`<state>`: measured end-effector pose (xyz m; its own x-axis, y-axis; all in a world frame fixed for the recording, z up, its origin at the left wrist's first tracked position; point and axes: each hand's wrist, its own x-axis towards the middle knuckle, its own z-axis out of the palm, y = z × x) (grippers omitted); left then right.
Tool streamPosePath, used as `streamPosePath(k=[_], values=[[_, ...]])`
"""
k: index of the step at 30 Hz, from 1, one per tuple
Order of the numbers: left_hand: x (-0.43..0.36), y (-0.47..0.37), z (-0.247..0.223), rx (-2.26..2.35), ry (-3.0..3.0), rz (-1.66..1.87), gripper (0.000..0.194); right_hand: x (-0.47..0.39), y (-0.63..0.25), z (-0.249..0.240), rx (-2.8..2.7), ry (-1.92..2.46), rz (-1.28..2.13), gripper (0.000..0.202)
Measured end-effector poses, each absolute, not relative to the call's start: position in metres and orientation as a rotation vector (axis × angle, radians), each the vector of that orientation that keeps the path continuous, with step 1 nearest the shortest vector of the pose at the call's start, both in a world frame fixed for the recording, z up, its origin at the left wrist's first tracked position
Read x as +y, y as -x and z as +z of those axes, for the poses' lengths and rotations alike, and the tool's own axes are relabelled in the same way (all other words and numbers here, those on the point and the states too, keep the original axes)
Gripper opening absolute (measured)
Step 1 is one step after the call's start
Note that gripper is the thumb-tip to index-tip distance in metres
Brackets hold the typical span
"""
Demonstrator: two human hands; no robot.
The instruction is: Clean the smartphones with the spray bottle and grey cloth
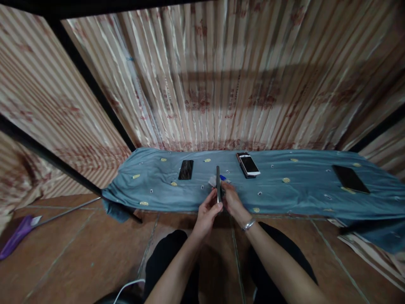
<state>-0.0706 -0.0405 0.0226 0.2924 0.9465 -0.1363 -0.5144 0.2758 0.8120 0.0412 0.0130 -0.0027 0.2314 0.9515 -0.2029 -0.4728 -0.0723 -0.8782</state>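
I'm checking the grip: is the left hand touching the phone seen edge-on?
Touching. The head view shows the left hand with its thumb and fingers against the lower end of the phone.

No text, brand or number is readable.

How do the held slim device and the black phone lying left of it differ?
The slim device is held up in the left hand; the black phone lies flat on the blue cloth. The slim device shows a narrow edge, the black phone its broad face.
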Motion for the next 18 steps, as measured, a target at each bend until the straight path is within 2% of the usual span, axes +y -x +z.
streamPosePath(k=[3, 8, 13, 18], values=[[-0.041, 0.073, 0.015, 0.767, -0.774, 1.216, 0.056, -0.001, -0.027, 0.005, -0.616, 1.071, 1.333, 0.03], [-0.049, 0.08, 0.001, 0.929, -0.923, 1.316, 0.055, -0.034, -0.019, 0.017, -0.72, 0.948, 1.531, 0.053], [-0.068, 0.078, -0.002, 1.077, -1.06, 1.326, 0.057, -0.067, -0.023, 0.013, -0.771, 0.907, 1.501, 0.037], [-0.098, 0.07, 0.0, 1.077, -1.228, 1.193, 0.069, -0.096, -0.031, -0.001, -0.652, 0.958, 1.402, 0.035]])
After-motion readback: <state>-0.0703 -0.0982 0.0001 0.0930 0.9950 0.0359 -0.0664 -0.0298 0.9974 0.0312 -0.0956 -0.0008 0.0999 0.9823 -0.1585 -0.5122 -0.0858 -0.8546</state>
